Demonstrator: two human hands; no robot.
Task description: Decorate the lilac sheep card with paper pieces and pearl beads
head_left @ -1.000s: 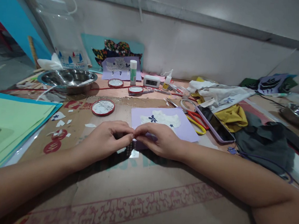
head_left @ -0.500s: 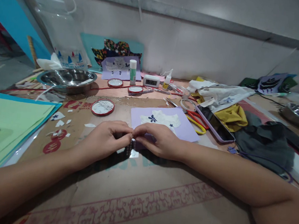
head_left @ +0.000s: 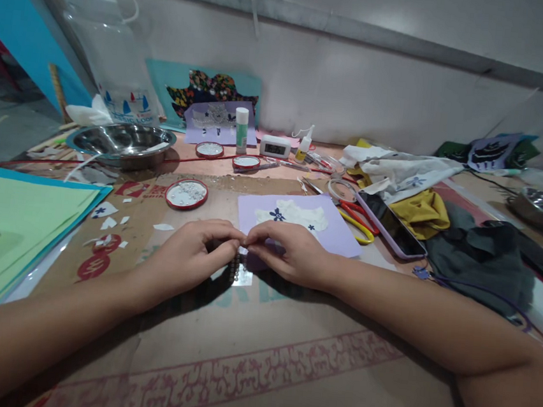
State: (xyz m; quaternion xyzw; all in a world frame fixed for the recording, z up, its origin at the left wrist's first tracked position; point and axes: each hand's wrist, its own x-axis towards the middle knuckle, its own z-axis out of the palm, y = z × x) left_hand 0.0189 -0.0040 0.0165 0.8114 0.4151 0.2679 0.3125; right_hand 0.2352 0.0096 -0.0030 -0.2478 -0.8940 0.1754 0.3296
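Note:
My left hand (head_left: 199, 248) and my right hand (head_left: 291, 249) meet at the fingertips over the middle of the worktop, both pinched closed. Between them hangs a small clear sheet with rows of little round gems (head_left: 235, 269); most of it is hidden by the fingers. Just behind my right hand lies a lilac sheet of paper (head_left: 345, 236) bearing a white fabric cut-out (head_left: 299, 214) with dark blue flowers. A red-rimmed lid (head_left: 186, 193) filled with small shiny bits sits beyond my left hand.
White scraps (head_left: 109, 223) and green paper sheets (head_left: 23, 231) lie left. A steel bowl (head_left: 122, 144), a glue stick (head_left: 241, 131), a small digital clock (head_left: 275, 146) and a glue bottle (head_left: 304, 146) stand at the back. Scissors (head_left: 358, 228), a phone (head_left: 391, 226) and cloths (head_left: 421, 213) are right.
My joined fingertips have shifted very slightly, and the gem sheet below them has tilted a little. The other things have not moved.

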